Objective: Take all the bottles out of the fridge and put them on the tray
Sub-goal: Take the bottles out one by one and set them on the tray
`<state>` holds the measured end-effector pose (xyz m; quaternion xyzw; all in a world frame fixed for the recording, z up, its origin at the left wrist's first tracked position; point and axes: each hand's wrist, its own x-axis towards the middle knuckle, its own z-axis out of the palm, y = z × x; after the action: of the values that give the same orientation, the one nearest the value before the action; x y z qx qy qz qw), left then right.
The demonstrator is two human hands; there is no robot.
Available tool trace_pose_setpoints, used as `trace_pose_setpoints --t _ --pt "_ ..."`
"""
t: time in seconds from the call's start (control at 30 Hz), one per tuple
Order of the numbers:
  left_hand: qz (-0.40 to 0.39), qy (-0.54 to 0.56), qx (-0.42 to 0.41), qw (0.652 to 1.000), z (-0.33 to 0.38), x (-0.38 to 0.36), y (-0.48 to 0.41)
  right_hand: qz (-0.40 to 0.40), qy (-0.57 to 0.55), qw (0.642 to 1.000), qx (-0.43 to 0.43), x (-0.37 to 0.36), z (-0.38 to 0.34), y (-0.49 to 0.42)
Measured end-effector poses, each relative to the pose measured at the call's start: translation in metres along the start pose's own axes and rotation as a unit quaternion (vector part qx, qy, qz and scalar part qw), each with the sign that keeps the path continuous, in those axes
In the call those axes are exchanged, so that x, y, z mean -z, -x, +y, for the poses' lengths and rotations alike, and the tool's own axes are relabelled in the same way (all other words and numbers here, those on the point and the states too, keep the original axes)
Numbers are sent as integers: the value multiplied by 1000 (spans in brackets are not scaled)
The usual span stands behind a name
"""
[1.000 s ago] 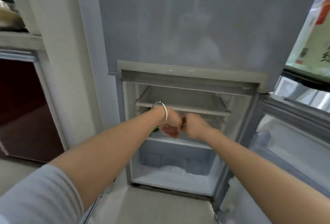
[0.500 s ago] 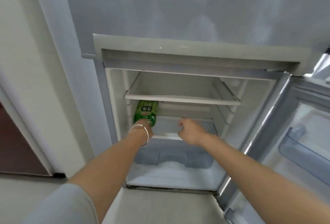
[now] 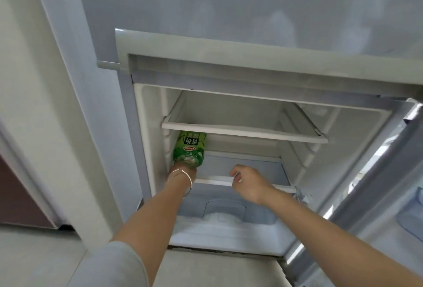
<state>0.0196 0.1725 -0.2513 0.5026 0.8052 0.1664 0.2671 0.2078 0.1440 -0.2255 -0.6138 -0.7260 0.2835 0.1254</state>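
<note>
A green bottle (image 3: 189, 147) with a green label lies tilted on the fridge's lower shelf (image 3: 251, 184), at the far left under the upper shelf (image 3: 242, 132). My left hand (image 3: 183, 168), with a thin bracelet on the wrist, grips the bottle's near end; its fingers are hidden behind the bottle. My right hand (image 3: 248, 181) hovers over the front rim of that shelf, to the right of the bottle, fingers loosely curled and holding nothing. No tray is in view.
The fridge door (image 3: 389, 172) stands open on the right, with a door bin at the frame edge. The upper compartment door (image 3: 229, 11) is closed. Below the shelf sits a frosted bottom compartment (image 3: 224, 225). A white wall is on the left.
My view has moved closer and lower. My hands, together at the shelf a second ago, have parted: the left one now holds the green bottle, the right one has drifted right.
</note>
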Motion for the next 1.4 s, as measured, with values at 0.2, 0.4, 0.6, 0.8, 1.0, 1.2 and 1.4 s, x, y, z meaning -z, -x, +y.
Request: trace_pose_setpoints --t 0.2,0.4,0.6,0.8,1.0,1.2,1.4 --pt "-5 -35 -33 999 0 -2 -1 -11 -18 1000 14 -3 2 8" --pt "71 -87 -80 990 19 23 18 -15 0 1000 26 13 1 21" --pt "135 -199 -101 965 47 51 56 3 -18 999 34 32 -5 42" --pt "159 -255 -123 946 65 67 99 0 -26 999 45 49 -10 76" --pt "199 -319 -180 909 103 108 164 -15 -27 998 63 78 -30 123" --pt "237 -296 -251 891 173 142 252 34 -27 994 97 106 -46 163" --pt "165 -306 -283 894 239 172 320 103 -208 967 105 158 -35 212"
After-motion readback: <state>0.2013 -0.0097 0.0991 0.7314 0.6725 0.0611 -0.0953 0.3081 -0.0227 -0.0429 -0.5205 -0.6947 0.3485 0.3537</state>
